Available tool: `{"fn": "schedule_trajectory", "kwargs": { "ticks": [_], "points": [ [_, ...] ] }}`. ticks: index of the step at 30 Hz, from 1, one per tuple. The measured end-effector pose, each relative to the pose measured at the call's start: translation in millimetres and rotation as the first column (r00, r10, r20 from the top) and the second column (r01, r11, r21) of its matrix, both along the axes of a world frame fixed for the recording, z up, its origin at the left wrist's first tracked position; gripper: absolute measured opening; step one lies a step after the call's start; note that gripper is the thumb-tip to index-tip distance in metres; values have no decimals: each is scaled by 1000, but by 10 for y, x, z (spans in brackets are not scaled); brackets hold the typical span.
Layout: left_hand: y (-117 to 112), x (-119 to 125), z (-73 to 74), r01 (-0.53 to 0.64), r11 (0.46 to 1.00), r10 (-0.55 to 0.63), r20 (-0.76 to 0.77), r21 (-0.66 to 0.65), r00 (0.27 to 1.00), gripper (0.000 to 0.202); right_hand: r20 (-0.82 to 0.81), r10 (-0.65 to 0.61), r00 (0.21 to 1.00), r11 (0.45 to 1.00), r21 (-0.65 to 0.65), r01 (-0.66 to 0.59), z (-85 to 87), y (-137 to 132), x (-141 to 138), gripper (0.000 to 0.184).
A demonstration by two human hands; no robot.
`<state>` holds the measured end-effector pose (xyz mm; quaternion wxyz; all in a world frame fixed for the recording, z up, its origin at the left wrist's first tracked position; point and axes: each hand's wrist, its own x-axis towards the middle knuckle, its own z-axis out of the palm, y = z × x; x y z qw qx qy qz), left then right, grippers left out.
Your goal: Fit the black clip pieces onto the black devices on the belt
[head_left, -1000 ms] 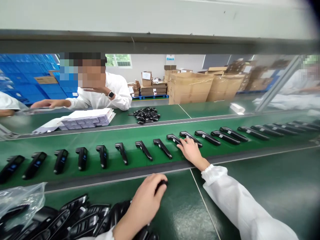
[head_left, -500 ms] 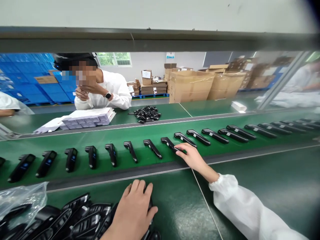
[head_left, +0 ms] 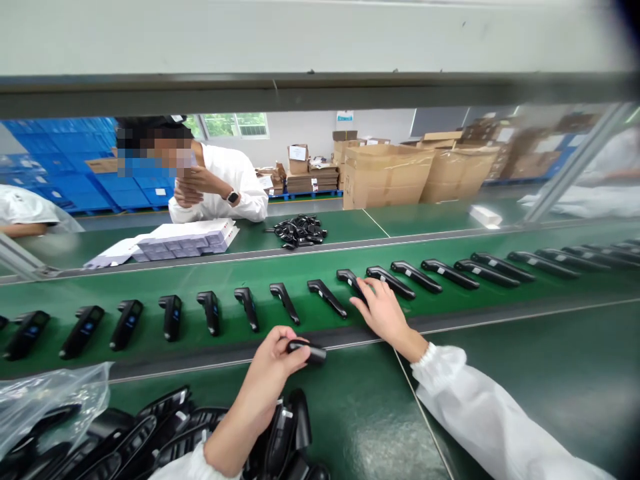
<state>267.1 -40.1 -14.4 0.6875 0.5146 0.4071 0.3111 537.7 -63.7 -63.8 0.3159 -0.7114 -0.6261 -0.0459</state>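
Observation:
My left hand (head_left: pixel 273 363) is closed round a black handheld device (head_left: pixel 307 350), lifted a little above the pile of the same black devices (head_left: pixel 165 440) at the near left. My right hand (head_left: pixel 383 310) reaches onto the green conveyor belt (head_left: pixel 150 337), fingers stretched and resting on one black device (head_left: pixel 353 281) in the long row of devices (head_left: pixel 450 273) that lie side by side along the belt. It holds nothing.
A clear plastic bag (head_left: pixel 47 400) lies at the near left by the pile. Across the belt a person in white (head_left: pixel 220 187) leans beside white boxes (head_left: pixel 185 239) and a heap of small black parts (head_left: pixel 300 231). Cardboard cartons (head_left: pixel 390 173) stand behind. A metal rail (head_left: pixel 320 90) spans overhead.
My left hand has lifted one black device out of the pile and brought it up toward the belt's edge. My right hand stays on the belt, touching a device in the row.

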Motion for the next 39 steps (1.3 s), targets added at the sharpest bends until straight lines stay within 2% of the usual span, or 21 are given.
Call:
{"fn": "schedule_trajectory", "kwargs": {
  "ticks": [1, 2, 4, 6, 7, 9, 10, 11, 12, 14, 16, 17, 19, 21, 23, 27, 29, 31, 32, 35, 39],
  "points": [
    [-16, 34, 17, -66, 994, 76, 117, -85, 990, 35, -111, 120, 987, 991, 68, -113, 37, -104, -128, 42],
    [-50, 80, 28, -112, 982, 143, 210, -149, 967, 37, -245, 257, 935, 964, 129, -231, 69, -216, -282, 39],
    [-158, 191, 32, -146, 969, 207, 336, -200, 919, 37, -546, 430, 719, 902, 223, -369, 124, -424, -626, 31],
    [-277, 291, 28, -111, 986, 149, 352, -127, 924, 30, -773, 423, 474, 903, 312, -297, 175, -553, -913, 22],
    [-325, 316, 31, -84, 996, 92, 307, -38, 947, 26, -841, 393, 372, 917, 327, -229, 203, -575, -996, 18],
    [-384, 292, 52, 13, 969, -33, 78, 245, 996, 17, -908, 333, 255, 941, 304, -147, 263, -535, -989, 17],
    [-396, 242, 70, 108, 910, -72, -103, 400, 992, 15, -915, 312, 255, 948, 282, -148, 290, -482, -898, 19],
    [-400, 173, 88, 235, 822, -79, -305, 518, 949, 19, -906, 297, 303, 952, 256, -169, 310, -414, -759, 21],
    [-400, 94, 105, 382, 726, -57, -504, 572, 862, 26, -877, 280, 390, 956, 219, -195, 319, -339, -587, 25],
    [-406, -58, 120, 641, 587, 29, -804, 495, 594, 41, -737, 217, 641, 972, 104, -209, 294, -192, -219, 31],
    [-426, -157, 104, 770, 540, 85, -932, 341, 353, 46, -532, 134, 836, 984, -28, -175, 207, -71, 67, 35],
    [-440, -182, 87, 798, 529, 95, -954, 289, 283, 46, -429, 112, 896, 983, -82, -162, 147, -24, 156, 37],
    [-456, -197, 48, 812, 526, 89, -966, 254, 244, 43, -240, 116, 964, 973, -167, -158, 11, 46, 224, 40],
    [-438, -193, 10, 788, 551, 56, -954, 277, 296, 42, -69, 120, 990, 961, -243, -134, -111, 97, 200, 45],
    [-368, -187, -18, 729, 597, 2, -909, 336, 418, 38, 78, 72, 994, 955, -294, -46, -192, 145, 154, 47],
    [-124, -143, -37, 508, 760, -72, -723, 406, 687, 13, 221, -17, 975, 955, -286, 82, -221, 256, 143, 42],
    [-20, -105, -21, 368, 862, -95, -601, 349, 794, 21, 235, -14, 972, 955, -284, 82, -201, 303, 170, 41],
    [29, -74, 13, 236, 953, -142, -406, 190, 903, 34, 242, -11, 970, 955, -286, 82, -182, 334, 204, 39],
    [31, -65, 35, 190, 978, -156, -295, 91, 943, 38, 245, -12, 970, 954, -287, 85, -177, 343, 224, 38],
    [-29, -62, 105, 84, 989, -92, -59, -125, 994, 41, 243, -33, 969, 953, -285, 104, -168, 361, 296, 35],
    [-171, -39, 132, -46, 967, 70, 86, -249, 994, 27, 246, -96, 965, 954, -253, 159, -86, 311, 304, 38]
  ]
}}
